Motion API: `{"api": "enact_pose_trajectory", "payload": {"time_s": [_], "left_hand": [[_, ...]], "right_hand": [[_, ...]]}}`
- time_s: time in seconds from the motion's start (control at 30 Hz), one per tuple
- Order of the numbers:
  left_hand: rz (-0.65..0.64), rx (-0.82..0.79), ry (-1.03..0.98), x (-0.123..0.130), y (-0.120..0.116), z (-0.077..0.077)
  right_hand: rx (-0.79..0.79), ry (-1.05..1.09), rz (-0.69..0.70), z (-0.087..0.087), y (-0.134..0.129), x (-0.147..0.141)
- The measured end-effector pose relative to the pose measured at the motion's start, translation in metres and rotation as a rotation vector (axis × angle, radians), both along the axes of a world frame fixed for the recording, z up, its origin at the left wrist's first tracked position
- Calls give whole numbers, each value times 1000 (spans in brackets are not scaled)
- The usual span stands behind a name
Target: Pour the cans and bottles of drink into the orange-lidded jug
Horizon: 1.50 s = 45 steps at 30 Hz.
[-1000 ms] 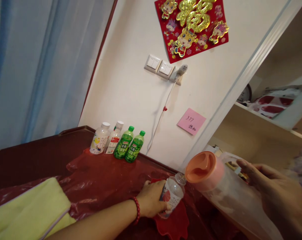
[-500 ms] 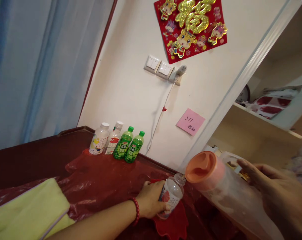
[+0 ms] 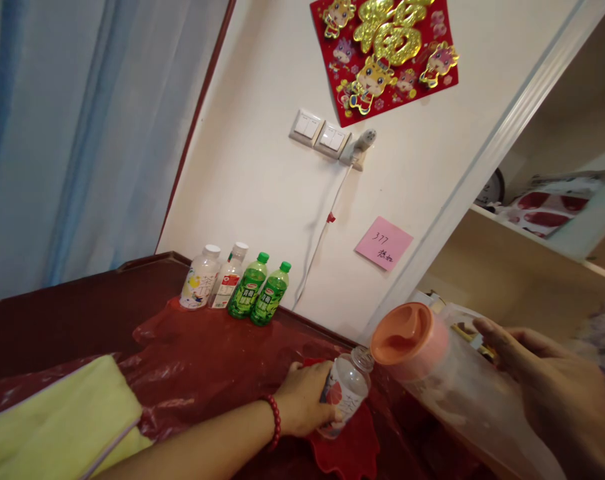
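Note:
A clear bottle [image 3: 351, 390] with a printed label and no cap stands tilted in view over a red mat [image 3: 349, 447]. My left hand [image 3: 305, 400], with a red bead bracelet at its wrist, is wrapped round this bottle. On the right, my right hand [image 3: 557, 380] grips a translucent pitcher [image 3: 472, 393] with an orange lid [image 3: 403, 333]. The pitcher is tipped to the left, its lid edge right at the bottle's mouth. Whether liquid is flowing is too small to tell.
Two green bottles [image 3: 269, 295], a white-capped bottle [image 3: 201, 279] and a slimmer one [image 3: 228, 277] stand by the wall. A yellow cloth [image 3: 62, 420] lies at the left on the dark red table [image 3: 47, 317]. Shelves [image 3: 512, 267] are at the right.
The view has shifted very slightly. Both hands keep their holds, and the pitcher stays tipped at the bottle's mouth.

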<state>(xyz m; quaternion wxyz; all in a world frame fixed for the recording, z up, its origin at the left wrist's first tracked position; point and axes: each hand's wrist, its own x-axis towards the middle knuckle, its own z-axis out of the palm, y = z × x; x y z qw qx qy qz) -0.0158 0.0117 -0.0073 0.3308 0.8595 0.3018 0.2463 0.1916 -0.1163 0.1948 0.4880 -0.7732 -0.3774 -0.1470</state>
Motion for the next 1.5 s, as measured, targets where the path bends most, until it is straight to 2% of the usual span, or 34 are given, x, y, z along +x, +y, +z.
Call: {"api": "enact_pose_trajectory", "payload": {"time_s": [0.3,1.07,1.3,1.5], "left_hand": [[-9,25,61,-1,-1,2],[3,-13,13,-2,-1,3],[-6,-7,9,-2,-1,3],[-5,-7,-4,-2,-1,2]], "right_hand": [[4,-9,8,-2,0,4],[5,-53,8,-1,-2,1],[-9,5,-12,-3,-3,1],[19,-14,26,-3,-1,2]]}}
